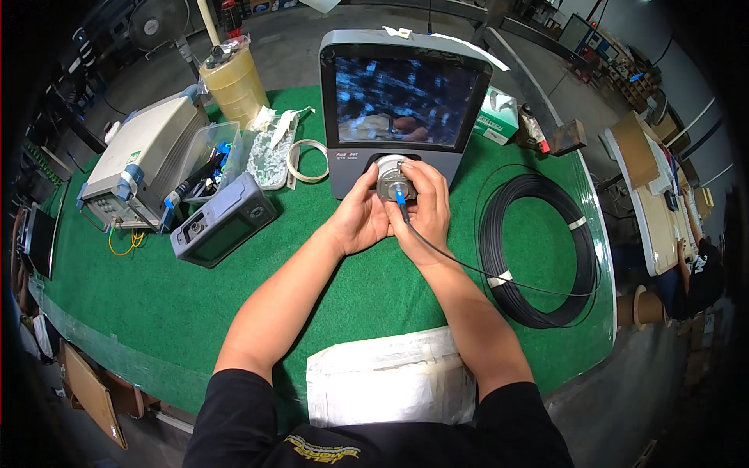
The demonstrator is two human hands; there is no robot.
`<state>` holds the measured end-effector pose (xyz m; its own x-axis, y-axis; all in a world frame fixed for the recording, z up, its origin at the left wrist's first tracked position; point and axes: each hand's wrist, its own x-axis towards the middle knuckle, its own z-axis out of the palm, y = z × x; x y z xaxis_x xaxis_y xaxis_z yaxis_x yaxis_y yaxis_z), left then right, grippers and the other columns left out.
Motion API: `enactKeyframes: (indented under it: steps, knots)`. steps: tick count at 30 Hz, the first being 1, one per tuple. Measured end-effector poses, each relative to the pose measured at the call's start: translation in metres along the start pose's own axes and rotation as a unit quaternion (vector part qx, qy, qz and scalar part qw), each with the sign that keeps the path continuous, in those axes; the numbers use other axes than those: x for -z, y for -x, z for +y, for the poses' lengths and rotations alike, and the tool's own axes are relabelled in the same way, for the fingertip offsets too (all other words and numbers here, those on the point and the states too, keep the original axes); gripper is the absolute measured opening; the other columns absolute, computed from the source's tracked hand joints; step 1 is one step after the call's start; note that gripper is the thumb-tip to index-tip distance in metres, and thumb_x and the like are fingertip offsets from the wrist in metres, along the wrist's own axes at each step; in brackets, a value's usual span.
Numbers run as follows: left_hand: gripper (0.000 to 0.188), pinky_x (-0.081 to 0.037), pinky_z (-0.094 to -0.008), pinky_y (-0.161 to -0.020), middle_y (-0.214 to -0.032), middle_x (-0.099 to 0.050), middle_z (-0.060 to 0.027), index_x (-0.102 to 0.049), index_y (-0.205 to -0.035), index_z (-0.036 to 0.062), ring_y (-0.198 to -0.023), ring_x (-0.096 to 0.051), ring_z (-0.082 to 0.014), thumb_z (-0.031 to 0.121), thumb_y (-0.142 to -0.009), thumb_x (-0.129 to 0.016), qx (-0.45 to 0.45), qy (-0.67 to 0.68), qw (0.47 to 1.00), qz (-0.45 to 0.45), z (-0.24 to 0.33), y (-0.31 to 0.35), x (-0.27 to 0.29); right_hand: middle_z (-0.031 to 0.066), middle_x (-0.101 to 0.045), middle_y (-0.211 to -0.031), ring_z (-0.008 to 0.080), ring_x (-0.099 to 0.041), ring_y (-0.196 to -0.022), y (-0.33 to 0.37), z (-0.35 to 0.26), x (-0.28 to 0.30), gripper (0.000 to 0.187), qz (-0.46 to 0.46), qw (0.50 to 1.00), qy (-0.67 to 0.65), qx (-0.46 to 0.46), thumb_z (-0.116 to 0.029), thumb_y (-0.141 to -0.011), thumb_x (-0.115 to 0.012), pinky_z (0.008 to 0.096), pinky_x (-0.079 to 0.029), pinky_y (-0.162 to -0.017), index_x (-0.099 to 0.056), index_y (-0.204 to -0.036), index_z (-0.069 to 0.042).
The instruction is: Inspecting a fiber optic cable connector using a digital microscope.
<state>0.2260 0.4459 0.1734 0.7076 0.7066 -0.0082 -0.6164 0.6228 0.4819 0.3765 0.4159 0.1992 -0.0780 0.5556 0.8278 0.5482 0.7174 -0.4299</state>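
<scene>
Black thin cable [468,269] risked kinking at its blue connector [399,198] as the left hand [360,218] and right hand [425,210] gripped the round metal fitting [392,178] below the screen [404,101].

A single head-worn fisheye view looks steeply down from close above the near edge of the green table [101,304], facing its far edge. Straight edges bow toward the rim, and the workshop floor [289,47] shows beyond the far edge.

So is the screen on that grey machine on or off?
On: the screen glows with a bluish picture above both hands.
</scene>
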Motion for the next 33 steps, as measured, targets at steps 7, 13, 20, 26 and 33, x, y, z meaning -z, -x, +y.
enactKeyframes:
  steps: [7,13,20,26,33]
  knots:
    - [0.069,-0.043,-0.0488,-0.115,-0.139,-0.063,-0.0161,-0.054,-0.142,0.0047,-0.128,-0.061,-0.0303,0.06,-0.108,-0.032,-0.005,0.015,1.0,-0.018,0.001,0.0,0.002,0.0157,-0.057,-0.136,0.0342,-0.059,-0.122,0.001,-0.001,-0.002,0.061,0.013,1.0,0.011,-0.007,-0.001,-0.081,-0.079,0.0397,-0.055,-0.095,-0.055,-0.136,-0.008]
    - [0.071,-0.043,-0.049,-0.115,-0.139,-0.063,-0.0167,-0.056,-0.14,0.0014,-0.128,-0.061,-0.0314,0.059,-0.105,-0.033,0.012,-0.004,0.999,-0.043,0.002,0.004,0.003,0.0155,-0.056,-0.136,0.0342,-0.059,-0.12,0.002,-0.001,-0.002,0.062,0.013,1.0,0.021,-0.013,-0.002,-0.081,-0.079,0.0398,-0.055,-0.095,-0.054,-0.137,-0.008]
    - [0.07,-0.043,-0.0485,-0.115,-0.133,-0.066,-0.018,-0.058,-0.137,0.0005,-0.125,-0.063,-0.0304,0.058,-0.104,-0.036,0.0,-0.026,0.999,-0.031,0.001,0.004,-0.004,0.0177,-0.054,-0.137,0.0348,-0.059,-0.121,0.004,0.001,-0.002,0.07,0.016,0.999,-0.01,-0.036,-0.002,-0.078,-0.08,0.042,-0.053,-0.098,-0.051,-0.142,-0.007]
    - [0.068,-0.049,-0.0462,-0.109,-0.123,-0.069,-0.0194,-0.059,-0.134,-0.0011,-0.114,-0.067,-0.0296,0.058,-0.104,-0.042,-0.015,-0.005,1.0,0.015,0.0,0.005,0.003,0.019,-0.054,-0.138,0.0366,-0.056,-0.126,0.006,0.003,-0.006,0.082,0.012,1.0,-0.019,-0.019,0.001,-0.074,-0.078,0.0446,-0.05,-0.104,-0.043,-0.148,-0.006]
    - [0.062,-0.052,-0.0453,-0.105,-0.12,-0.069,-0.0151,-0.058,-0.134,0.0041,-0.109,-0.068,-0.028,0.057,-0.104,-0.045,-0.018,-0.017,0.999,0.033,-0.001,0.001,-0.003,0.0184,-0.054,-0.141,0.0377,-0.052,-0.13,0.005,0.006,-0.002,0.081,0.005,1.0,0.007,-0.002,-0.001,-0.076,-0.077,0.0456,-0.047,-0.108,-0.043,-0.148,-0.006]
